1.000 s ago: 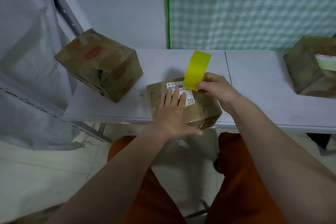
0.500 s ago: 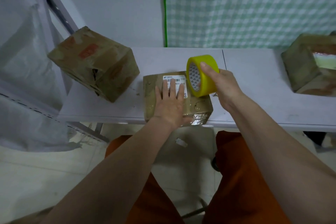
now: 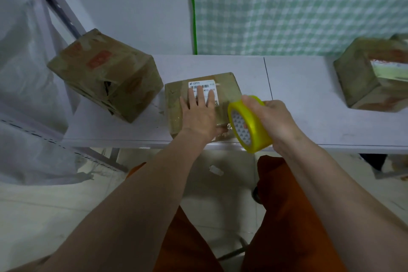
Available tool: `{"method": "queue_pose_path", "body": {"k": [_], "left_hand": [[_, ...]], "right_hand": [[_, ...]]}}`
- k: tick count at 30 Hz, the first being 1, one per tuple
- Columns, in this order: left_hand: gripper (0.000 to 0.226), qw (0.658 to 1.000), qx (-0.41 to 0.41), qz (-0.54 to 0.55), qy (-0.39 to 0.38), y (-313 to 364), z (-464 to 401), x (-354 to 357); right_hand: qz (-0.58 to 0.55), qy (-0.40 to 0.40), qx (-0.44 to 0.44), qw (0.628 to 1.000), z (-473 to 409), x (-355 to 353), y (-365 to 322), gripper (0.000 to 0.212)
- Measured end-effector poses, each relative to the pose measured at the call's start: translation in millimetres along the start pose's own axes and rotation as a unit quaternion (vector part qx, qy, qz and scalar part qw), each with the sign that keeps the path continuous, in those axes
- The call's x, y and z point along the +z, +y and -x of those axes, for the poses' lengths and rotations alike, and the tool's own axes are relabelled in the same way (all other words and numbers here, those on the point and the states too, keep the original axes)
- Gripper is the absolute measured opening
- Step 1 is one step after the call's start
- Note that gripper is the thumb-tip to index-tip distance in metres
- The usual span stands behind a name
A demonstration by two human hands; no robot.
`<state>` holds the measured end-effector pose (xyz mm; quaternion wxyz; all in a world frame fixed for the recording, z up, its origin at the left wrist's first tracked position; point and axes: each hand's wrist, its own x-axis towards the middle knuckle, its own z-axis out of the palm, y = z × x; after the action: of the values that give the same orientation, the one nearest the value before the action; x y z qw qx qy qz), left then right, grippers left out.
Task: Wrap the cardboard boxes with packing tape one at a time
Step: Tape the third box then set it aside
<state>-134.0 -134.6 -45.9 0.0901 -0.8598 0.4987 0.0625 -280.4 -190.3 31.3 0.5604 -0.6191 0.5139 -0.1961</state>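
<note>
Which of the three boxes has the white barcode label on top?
The middle box, flat under the left hand. The left box shows red marks and a torn side; the right box shows no such label.

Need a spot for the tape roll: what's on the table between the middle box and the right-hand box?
Nothing: in the head view the table is bare between the middle box and right box.

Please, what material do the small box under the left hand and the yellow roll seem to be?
Small box: brown cardboard, glossy patches suggesting clear tape, with a white paper label. Yellow roll: shiny translucent plastic tape, apparently on a printed card core.
</note>
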Motion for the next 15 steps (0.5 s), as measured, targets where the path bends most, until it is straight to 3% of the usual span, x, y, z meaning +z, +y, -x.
{"method": "queue_pose_path", "body": {"k": [7,15], "left_hand": [[0.114,1.0,0.011,-0.015,0.005,-1.3,-6.0,3.6],[0.116,0.999,0.029,-0.008,0.02,-6.2,-11.3,5.4]], "right_hand": [[0.045,-0.005,0.036,0.998,8.1,2.7,27.5,0.065],[0.1,0.002,0.06,0.993,4.3,15.4,57.6,0.048]]}}
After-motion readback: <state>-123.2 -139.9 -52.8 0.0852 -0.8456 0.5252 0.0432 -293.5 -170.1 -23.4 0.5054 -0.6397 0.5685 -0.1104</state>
